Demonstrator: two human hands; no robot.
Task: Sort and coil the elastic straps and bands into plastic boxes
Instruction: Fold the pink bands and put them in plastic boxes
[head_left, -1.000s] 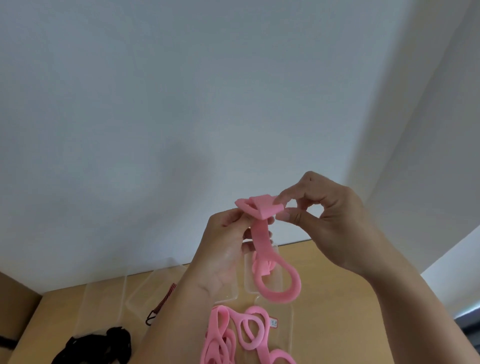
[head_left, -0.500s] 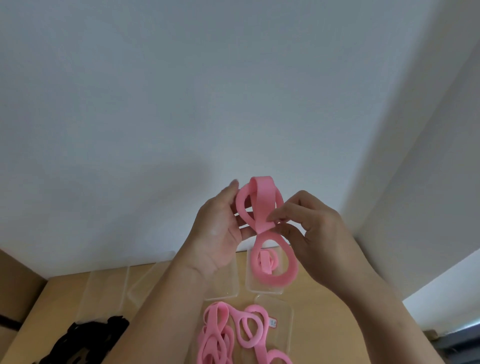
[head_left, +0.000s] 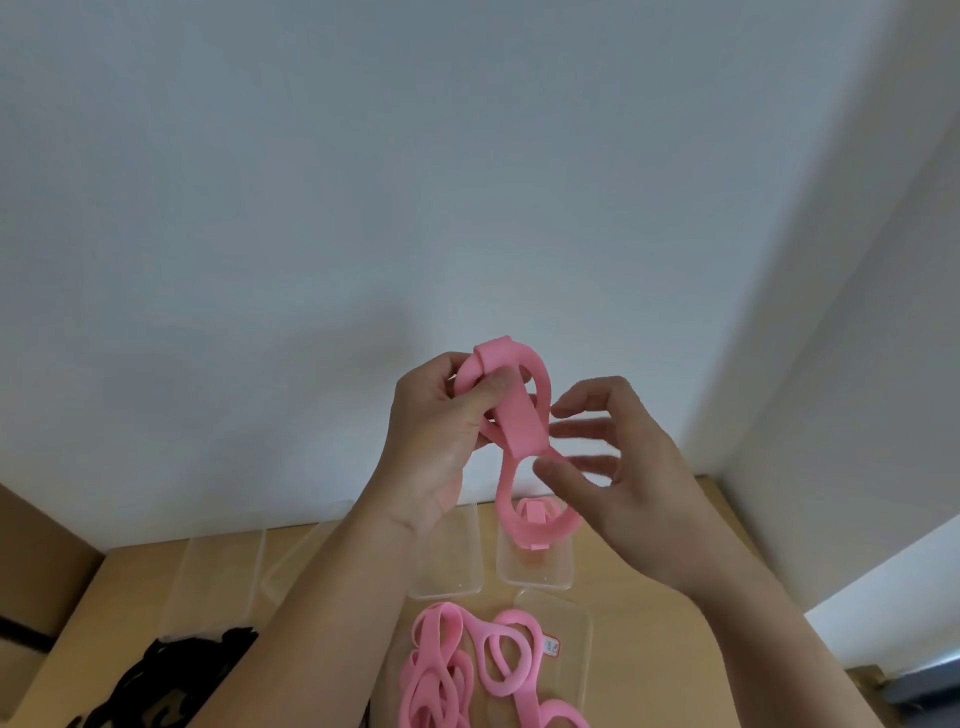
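My left hand (head_left: 441, 431) holds a pink elastic band (head_left: 519, 415) up in front of the white wall, thumb pressing the folded strap near its top. The band's lower loop hangs over a clear plastic box (head_left: 535, 566) that holds a small coiled pink band (head_left: 532, 512). My right hand (head_left: 618, 467) hovers just right of the band with fingers spread and blurred, and I cannot tell if the thumb touches the strap. A pile of pink bands (head_left: 467, 670) lies on the wooden table (head_left: 649, 649) below.
Another clear box (head_left: 452, 566) stands left of the first, with a clear lid (head_left: 566, 639) under the pink pile and more clear boxes (head_left: 218, 582) further left. Black straps (head_left: 166, 670) lie at the lower left. A cardboard box (head_left: 31, 561) stands at the left edge.
My right hand has let go of the band and drawn back to the right with fingers spread. My left hand has wrapped the strap further around the upper loop.
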